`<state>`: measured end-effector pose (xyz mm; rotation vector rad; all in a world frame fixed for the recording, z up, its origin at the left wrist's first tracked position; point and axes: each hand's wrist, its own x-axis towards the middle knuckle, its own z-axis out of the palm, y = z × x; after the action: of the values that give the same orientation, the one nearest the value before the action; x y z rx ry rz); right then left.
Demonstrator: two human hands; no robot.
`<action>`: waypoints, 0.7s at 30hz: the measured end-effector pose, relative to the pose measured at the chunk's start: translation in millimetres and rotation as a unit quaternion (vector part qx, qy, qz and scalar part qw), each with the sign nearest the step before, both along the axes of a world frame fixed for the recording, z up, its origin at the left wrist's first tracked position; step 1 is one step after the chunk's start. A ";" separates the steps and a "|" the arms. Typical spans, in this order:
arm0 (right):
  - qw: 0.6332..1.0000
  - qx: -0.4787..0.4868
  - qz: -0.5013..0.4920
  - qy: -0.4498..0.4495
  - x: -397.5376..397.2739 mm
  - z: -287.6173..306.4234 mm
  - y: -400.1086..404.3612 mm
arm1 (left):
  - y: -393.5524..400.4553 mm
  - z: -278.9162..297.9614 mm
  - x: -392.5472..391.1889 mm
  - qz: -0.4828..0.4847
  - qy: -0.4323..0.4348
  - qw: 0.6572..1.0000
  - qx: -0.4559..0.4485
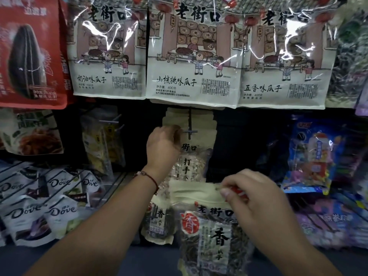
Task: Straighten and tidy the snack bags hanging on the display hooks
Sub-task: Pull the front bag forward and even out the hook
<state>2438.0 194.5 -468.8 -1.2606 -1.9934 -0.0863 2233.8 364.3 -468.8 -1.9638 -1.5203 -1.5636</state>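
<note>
The left hand (162, 145) is raised to the display hook (190, 132) in the middle of the rack, its fingers curled at the cream header of the sunflower seed bag (189, 156) hanging there; the grip looks like a pinch on that header just beside the hook tip, probably to steady or slide the hanging stock back so the prong is free. The fingertips themselves are hidden behind the knuckles, so exactly how they close cannot be told.

The right hand (254, 204) pinches the top edge of a loose seed bag (215, 234) by its cream header (191, 193), thumb and fingers closed beside the hang hole. Holding it by the header keeps the hole exposed and lets the bag's weight hang straight, which suits threading it onto the hook above. That bag is well below the hook and not yet on it.

Above, 3 large seed bags (194, 56) hang side by side in an even row. Dove chocolate pouches (39, 206) lie on the wire shelf at left.
</note>
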 end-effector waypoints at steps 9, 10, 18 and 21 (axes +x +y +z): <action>0.999 -0.018 0.040 -0.029 -29.6 -39.1 11.9 | 0.1 -3.2 -12.6 0.012 0.107 0.994 0.005; 0.998 -0.013 0.041 -0.035 -32.1 -42.5 12.9 | -8.2 -4.1 -15.3 0.023 0.120 0.992 -0.005; 0.997 -0.003 0.046 -0.064 -47.0 -82.2 20.5 | -111.8 -56.9 -56.7 -0.050 0.137 0.984 -0.100; 0.995 -0.005 0.060 -0.074 -53.2 -103.5 21.0 | -144.9 -92.5 -67.6 -0.081 0.230 0.963 -0.115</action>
<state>2384.8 215.5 -572.3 -1.1667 -2.1941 -0.1147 2166.3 219.3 -561.3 -2.4154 -1.4185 -0.9054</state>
